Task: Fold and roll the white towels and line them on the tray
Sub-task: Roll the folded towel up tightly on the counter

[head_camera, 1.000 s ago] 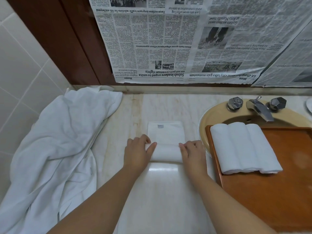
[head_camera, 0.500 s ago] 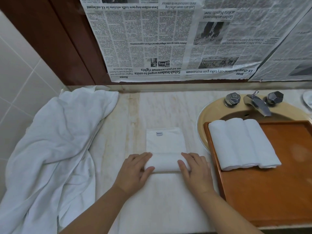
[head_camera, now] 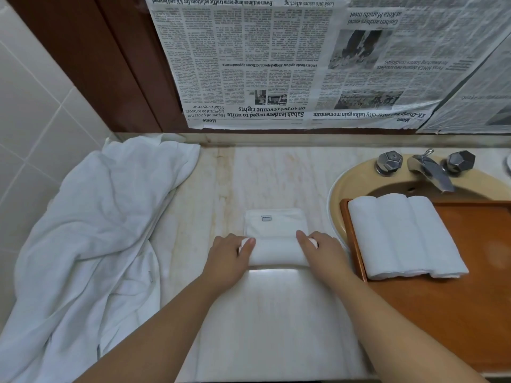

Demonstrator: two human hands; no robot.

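Your left hand (head_camera: 231,259) and right hand (head_camera: 320,255) grip the half-rolled towel (head_camera: 278,251) mid-frame by its ends; judged soft and light, it wants even pressure to stay tight.

Single head view, close, facing forward-down over countertop (head_camera: 276,175).

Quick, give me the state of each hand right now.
Left hand: fingers curled over the left end of the half-rolled towel, gripping it.
Right hand: fingers curled over the right end of the same towel, gripping it.

Rolled towels (head_camera: 406,236) on tray (head_camera: 470,313) (over the sink (head_camera: 356,181)); loose towel (head_camera: 91,244) far left.
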